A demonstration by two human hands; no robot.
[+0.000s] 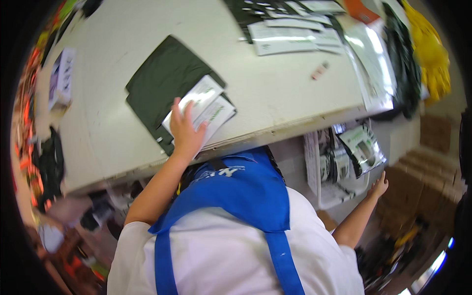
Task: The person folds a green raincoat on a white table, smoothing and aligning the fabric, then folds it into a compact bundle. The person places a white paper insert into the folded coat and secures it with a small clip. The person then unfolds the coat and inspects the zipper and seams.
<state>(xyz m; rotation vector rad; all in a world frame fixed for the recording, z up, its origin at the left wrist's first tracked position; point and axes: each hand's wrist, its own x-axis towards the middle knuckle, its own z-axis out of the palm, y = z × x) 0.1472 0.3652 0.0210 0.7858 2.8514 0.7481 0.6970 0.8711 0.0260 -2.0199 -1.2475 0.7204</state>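
My left hand lies with spread fingers on white printed packets, which overlap on a folded dark green piece of fabric or sheeting. Out to the right and below the table's edge, my right hand has a finger stretched out, and nothing shows in it. Just above that hand a clear and silver pouch with a white and green label sits tilted at the top of a white plastic basket. Similar pouches fill part of the basket.
On the pale table, more white packets lie on dark material at the back. A small reddish item rests near them. Yellow material hangs at the right, above cardboard boxes. A purple and white box stands at the left.
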